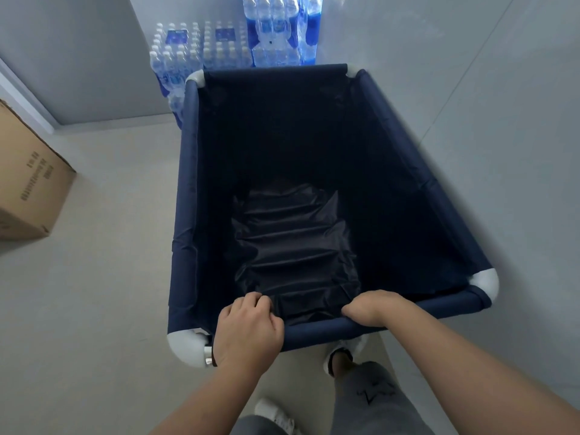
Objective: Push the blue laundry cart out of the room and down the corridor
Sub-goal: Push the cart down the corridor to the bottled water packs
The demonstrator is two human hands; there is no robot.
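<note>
— Two hands on the near rail, that's what the head view gives us. The left hand [249, 329] wraps the rail of the blue laundry cart [188, 215] just beside its white corner joint [188, 346], fingers [251, 301] curled over the top and clenched on it.

— And the other one?

— The right hand [375, 309] grips the same rail further along, fingers folded over the edge and down inside, so I can't see their tips. Both arms reach out straight from below.

— Where does the cart stand?

— On the pale floor [110, 277], right in front of the person, its right side close along the grey wall [502, 120]. Inside it is dark, with only a crumpled dark liner [295, 246] at the bottom.

— What's past it?

— Shrink-wrapped packs of water bottles [201, 48] stacked in the corner, just beyond the far rail. A cardboard box [28, 183] sits on the floor to the left, well apart from the cart. Under the near rail I see grey trousers and white shoes [276, 416].
</note>
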